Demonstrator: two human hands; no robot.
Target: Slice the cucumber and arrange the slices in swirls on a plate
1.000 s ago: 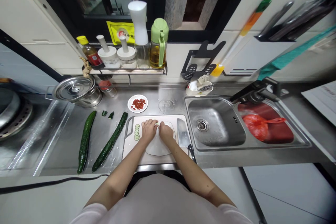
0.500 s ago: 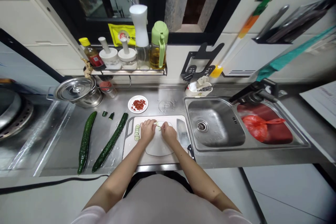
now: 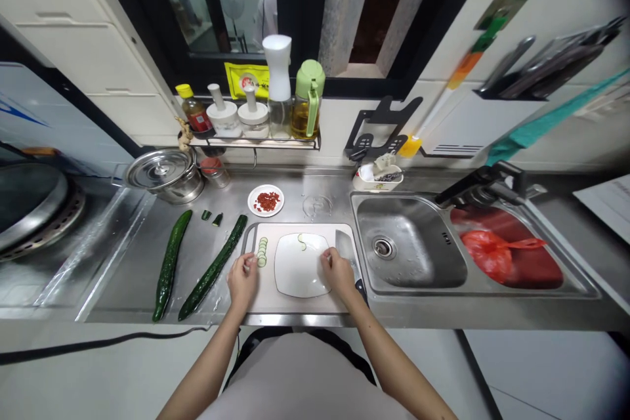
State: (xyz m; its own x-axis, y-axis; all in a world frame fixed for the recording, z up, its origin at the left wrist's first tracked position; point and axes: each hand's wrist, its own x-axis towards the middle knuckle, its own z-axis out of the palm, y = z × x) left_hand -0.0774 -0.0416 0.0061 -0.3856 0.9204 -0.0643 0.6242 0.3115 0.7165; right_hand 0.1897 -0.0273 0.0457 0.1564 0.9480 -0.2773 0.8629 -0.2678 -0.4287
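Observation:
A white plate [image 3: 300,272] lies on the cutting board [image 3: 266,298]. Thin cucumber slices [image 3: 302,241] form a small curve near its far rim. An overlapping row of more cucumber slices [image 3: 262,252] rests on the board, left of the plate. Beside this row is my left hand [image 3: 243,279], its fingers half bent with the tips apart and nothing visible in them. Over the plate's right rim, my right hand [image 3: 339,273] has its fingers curled together; whatever they may hold is hidden. A knife [image 3: 346,244] lies along the board's right side, partly covered by my right hand and forearm.
Two whole cucumbers [image 3: 172,262] and two cut ends [image 3: 217,219] lie left of the board. Behind it stands a small dish [image 3: 266,213] of chopped red pieces. A sink [image 3: 413,243] is at the right, holding a red plastic bag [image 3: 487,254]. A lidded pot [image 3: 167,177] stands back left.
Both hands have left the slices at the plate's far rim. My left hand has moved left and nearer to the slice row; my right hand has shifted to the plate's right rim.

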